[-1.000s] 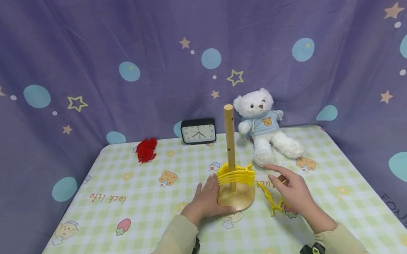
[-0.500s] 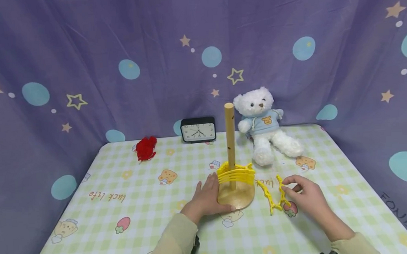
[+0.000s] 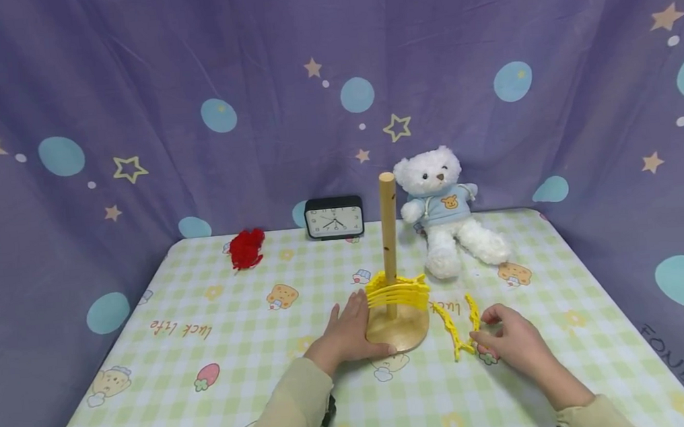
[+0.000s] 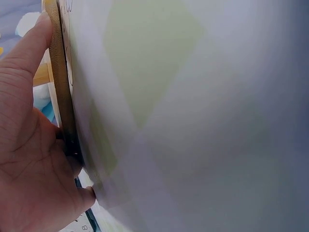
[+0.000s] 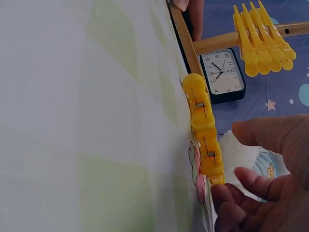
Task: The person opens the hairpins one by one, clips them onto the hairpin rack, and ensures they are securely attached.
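A wooden stand (image 3: 389, 230) with an upright post carries several yellow plastic clips (image 3: 398, 293) stacked low on the post. My left hand (image 3: 346, 332) rests against the left side of its base, fingers straight, thumb along the front edge (image 4: 59, 72). Right of the stand, more yellow spring clips (image 3: 448, 325) lie on the cloth in a V shape; small metal springs show on them (image 5: 205, 128) in the right wrist view. My right hand (image 3: 514, 340) is beside the right arm of that V, fingertips close to the clips' near end, thumb and forefinger apart.
A black alarm clock (image 3: 334, 218) stands at the back. Behind the stand to the right sits a white teddy bear (image 3: 443, 210) in a blue top. Red yarn (image 3: 246, 249) lies at the back left. A green checked cloth (image 3: 170, 397) covers the table; a purple curtain (image 3: 272, 66) hangs behind.
My right hand has drawn back from above the clips and lowered to the right. A yellow clip piece it held now lies as the V's right arm. My left hand stays put.
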Available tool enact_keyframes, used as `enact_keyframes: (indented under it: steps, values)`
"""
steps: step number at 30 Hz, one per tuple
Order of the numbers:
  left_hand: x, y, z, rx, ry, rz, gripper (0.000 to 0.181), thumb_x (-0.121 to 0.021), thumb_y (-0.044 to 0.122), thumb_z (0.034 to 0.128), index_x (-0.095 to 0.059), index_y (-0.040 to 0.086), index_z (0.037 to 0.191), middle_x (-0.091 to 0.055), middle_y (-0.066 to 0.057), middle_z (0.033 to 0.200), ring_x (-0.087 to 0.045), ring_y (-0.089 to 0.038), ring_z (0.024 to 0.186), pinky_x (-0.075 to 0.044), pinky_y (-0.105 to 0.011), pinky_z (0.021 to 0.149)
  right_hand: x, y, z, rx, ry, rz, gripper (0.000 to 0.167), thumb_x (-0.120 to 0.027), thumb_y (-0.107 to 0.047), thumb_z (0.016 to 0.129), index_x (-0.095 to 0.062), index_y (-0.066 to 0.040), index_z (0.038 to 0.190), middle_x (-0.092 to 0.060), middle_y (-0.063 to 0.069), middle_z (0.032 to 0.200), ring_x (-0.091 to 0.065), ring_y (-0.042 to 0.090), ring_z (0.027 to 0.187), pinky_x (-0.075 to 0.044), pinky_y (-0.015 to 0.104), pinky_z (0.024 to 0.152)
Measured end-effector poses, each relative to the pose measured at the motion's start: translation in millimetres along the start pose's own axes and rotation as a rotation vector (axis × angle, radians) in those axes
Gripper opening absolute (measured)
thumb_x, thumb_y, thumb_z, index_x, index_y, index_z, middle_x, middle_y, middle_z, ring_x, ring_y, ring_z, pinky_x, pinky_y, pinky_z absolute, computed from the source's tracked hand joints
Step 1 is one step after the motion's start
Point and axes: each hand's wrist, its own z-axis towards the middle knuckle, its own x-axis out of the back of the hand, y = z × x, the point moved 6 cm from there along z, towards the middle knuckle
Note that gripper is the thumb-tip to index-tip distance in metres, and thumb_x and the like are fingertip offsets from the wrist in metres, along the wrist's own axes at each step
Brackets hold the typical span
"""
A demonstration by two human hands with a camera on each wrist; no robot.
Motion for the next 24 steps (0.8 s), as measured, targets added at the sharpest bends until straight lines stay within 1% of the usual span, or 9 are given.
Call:
enact_keyframes:
  steps: [2,3,5,7,10,14,18,21,24]
  values:
    - [-1.2,-0.2,0.5,-0.002,-0.003,0.007,0.120,-0.063,0.073,0.0762,-0.007,0.004,0.156,-0.001,-0.010,0.163,0.000,-0.022,0.150,0.001,-0.048,0.119,-1.1,0.8,0.6,-0.002,-0.001,-0.046,0.047,-0.078,-0.032,0.081,-0.056,-0.001,0.109,-0.062,0.009,0.101,-0.062,0.019,0.075,-0.049,0.036,0.063]
    - [-2.0,-0.6,0.8,-0.001,-0.006,0.014,0.120,-0.063,0.074,0.0763,-0.006,0.004,0.156,-0.001,-0.010,0.163,0.000,-0.022,0.149,0.001,-0.048,0.119,-1.7,1.3,1.2,-0.002,-0.005,-0.067,0.048,-0.079,-0.034,0.081,-0.056,-0.001,0.108,-0.062,0.011,0.103,-0.062,0.021,0.081,-0.050,0.038,0.066]
    - [-2.7,-0.6,0.8,-0.002,-0.010,0.017,0.120,-0.062,0.075,0.0764,-0.006,0.005,0.157,0.000,-0.009,0.163,0.001,-0.022,0.149,0.001,-0.047,0.119,-2.5,2.0,2.6,-0.006,-0.008,-0.105,0.049,-0.080,-0.036,0.079,-0.057,-0.001,0.106,-0.062,0.012,0.104,-0.060,0.025,0.090,-0.050,0.042,0.073]
    - [-3.0,-0.7,1.0,-0.001,-0.011,0.017,0.120,-0.062,0.075,0.0763,-0.005,0.005,0.157,0.000,-0.009,0.163,0.001,-0.021,0.149,0.002,-0.047,0.119,-3.5,2.5,3.8,-0.010,-0.012,-0.117,0.049,-0.081,-0.036,0.078,-0.057,-0.002,0.104,-0.062,0.012,0.103,-0.060,0.028,0.095,-0.050,0.046,0.078]
    - [-3.3,-1.4,2.0,0.001,-0.008,0.014,0.121,-0.062,0.075,0.0760,-0.005,0.005,0.157,0.000,-0.008,0.163,0.001,-0.021,0.149,0.002,-0.047,0.119,-4.3,2.8,5.5,-0.021,-0.020,-0.123,0.050,-0.082,-0.037,0.077,-0.057,-0.001,0.103,-0.062,0.011,0.102,-0.060,0.028,0.094,-0.049,0.046,0.078]
    - [-4.8,-3.2,4.1,0.006,-0.009,0.019,0.121,-0.061,0.076,0.0754,-0.005,0.006,0.157,0.000,-0.008,0.163,0.001,-0.020,0.149,0.002,-0.047,0.119,-5.1,3.5,6.4,-0.049,-0.042,-0.136,0.054,-0.082,-0.042,0.076,-0.058,-0.002,0.104,-0.062,0.012,0.102,-0.059,0.027,0.092,-0.049,0.045,0.076]
    - [-3.7,-2.5,2.9,0.006,-0.009,0.015,0.122,-0.062,0.076,0.0753,-0.005,0.005,0.157,-0.001,-0.008,0.163,0.001,-0.021,0.149,0.001,-0.047,0.119,-6.4,4.7,6.6,-0.065,-0.064,-0.145,0.058,-0.082,-0.046,0.073,-0.059,-0.002,0.103,-0.062,0.013,0.101,-0.059,0.027,0.091,-0.050,0.045,0.075]
    - [-2.3,-1.7,1.5,0.003,-0.006,0.010,0.122,-0.063,0.075,0.0753,-0.006,0.004,0.157,-0.001,-0.010,0.163,0.000,-0.022,0.150,0.000,-0.048,0.119,-7.3,4.1,6.6,-0.056,-0.071,-0.152,0.057,-0.083,-0.047,0.072,-0.058,-0.003,0.099,-0.061,0.012,0.099,-0.058,0.025,0.087,-0.050,0.043,0.073]
    - [-2.5,-2.2,1.9,0.008,-0.007,0.012,0.122,-0.063,0.075,0.0753,-0.005,0.005,0.157,0.000,-0.009,0.163,0.000,-0.022,0.149,0.001,-0.048,0.119,-8.4,3.1,6.7,-0.039,-0.075,-0.163,0.056,-0.083,-0.047,0.072,-0.057,-0.004,0.095,-0.058,0.010,0.093,-0.053,0.023,0.080,-0.047,0.040,0.069]
